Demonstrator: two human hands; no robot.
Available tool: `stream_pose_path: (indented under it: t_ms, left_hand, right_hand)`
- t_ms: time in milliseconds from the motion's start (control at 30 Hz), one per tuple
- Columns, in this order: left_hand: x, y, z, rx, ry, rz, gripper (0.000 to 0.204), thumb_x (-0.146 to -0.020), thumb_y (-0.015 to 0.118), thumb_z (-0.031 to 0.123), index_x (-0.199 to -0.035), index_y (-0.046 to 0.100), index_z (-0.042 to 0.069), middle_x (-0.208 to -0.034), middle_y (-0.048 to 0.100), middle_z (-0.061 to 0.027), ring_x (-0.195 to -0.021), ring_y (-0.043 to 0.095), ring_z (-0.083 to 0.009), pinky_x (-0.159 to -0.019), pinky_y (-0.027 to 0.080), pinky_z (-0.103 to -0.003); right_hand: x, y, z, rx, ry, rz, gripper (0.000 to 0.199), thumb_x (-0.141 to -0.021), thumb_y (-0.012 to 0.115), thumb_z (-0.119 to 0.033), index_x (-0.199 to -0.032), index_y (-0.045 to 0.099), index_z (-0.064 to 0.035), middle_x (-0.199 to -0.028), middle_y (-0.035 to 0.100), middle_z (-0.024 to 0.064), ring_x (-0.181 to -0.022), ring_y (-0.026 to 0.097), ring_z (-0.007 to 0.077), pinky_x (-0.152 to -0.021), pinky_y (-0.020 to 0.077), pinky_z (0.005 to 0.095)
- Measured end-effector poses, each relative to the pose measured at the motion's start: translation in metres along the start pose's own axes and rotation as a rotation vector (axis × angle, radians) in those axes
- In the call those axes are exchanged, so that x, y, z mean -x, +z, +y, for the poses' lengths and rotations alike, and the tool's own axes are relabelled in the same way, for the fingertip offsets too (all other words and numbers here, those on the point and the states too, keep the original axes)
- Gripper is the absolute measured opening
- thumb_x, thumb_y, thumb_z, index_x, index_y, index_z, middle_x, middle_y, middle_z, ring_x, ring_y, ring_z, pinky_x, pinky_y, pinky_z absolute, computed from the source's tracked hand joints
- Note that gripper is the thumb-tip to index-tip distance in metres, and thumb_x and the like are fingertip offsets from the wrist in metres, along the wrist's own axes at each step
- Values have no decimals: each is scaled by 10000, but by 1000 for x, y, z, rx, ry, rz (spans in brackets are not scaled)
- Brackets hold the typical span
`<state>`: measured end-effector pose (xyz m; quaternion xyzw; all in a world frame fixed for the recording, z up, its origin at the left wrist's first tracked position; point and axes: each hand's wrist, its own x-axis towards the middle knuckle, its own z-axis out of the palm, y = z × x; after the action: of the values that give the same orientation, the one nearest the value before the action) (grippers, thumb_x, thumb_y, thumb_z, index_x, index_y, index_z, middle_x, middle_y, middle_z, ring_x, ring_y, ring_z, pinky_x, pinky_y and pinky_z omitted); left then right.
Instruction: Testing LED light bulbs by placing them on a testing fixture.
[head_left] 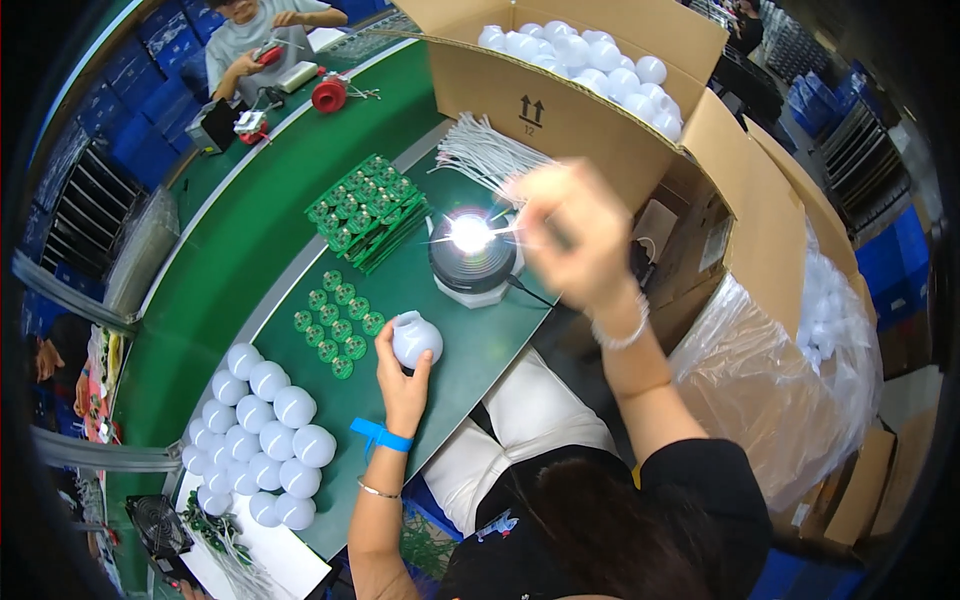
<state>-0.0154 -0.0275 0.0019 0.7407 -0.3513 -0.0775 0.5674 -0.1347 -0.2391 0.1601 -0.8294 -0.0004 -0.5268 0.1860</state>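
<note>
Green discs (341, 329), left hand (403, 386) — holding smooth globe (416, 343)

This is a factory assembly workshop: long green belt (270, 190), stacked blue crates (125, 60), circuit boards (365, 205), massed bulb covers (242, 442).

On the front wall of the open carton (475, 85) stands a dark printed sign (531, 110): two arrows side by side, both pointing up, above a horizontal bar, with a short number just beneath. A pale label (714, 244) on the cardboard farther right and a small print (497, 526) on the black shirt (715, 490) are too small to read.
</note>
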Motion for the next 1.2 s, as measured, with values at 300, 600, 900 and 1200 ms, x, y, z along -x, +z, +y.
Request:
stream_pose_path:
  t_ms: [300, 600, 900, 1200]
  left_hand:
    - [1, 4, -11, 867, -569, -204, 695, -902, 156, 618, -1124, 475, 42, -706, 561, -9, -520, 490, -95, -380, 328, -205]
    - [-10, -4, -6, 758, -437, -348, 733, -937, 137, 546, -1155, 519, -41, -988, 624, -115, -763, 548, -117, -686, 444, -218]
    - [-12, 3, -8, 631, -405, -351, 549, -981, 233, 397, -1110, 524, -50, -962, 608, -113, -776, 553, -122, -701, 471, -242]
    - [-12, 6, -7, 591, -391, -360, 535, -985, 237, 375, -1092, 536, -55, -968, 609, -119, -777, 553, -125, -705, 472, -247]
  right_hand:
    - [95, 92, -42, -183, 63, -670, 626, -664, 717, -180, -1212, 450, -37, -1230, 460, 176, -1167, 432, 332, -943, 385, 410]
    - [86, 74, 11, -175, 249, -37, 810, -564, 821, -293, -1206, 410, -20, -1130, 449, 123, -1054, 483, 255, -886, 419, 350]
    - [59, 67, 70, -498, 429, -192, 637, -674, 739, -119, -1236, 451, -34, -1144, 519, 92, -1032, 512, 164, -889, 404, 282]
    - [40, 79, 75, -438, 314, -342, 675, -645, 790, -125, -1205, 427, -20, -1175, 480, 88, -1092, 461, 192, -923, 384, 300]
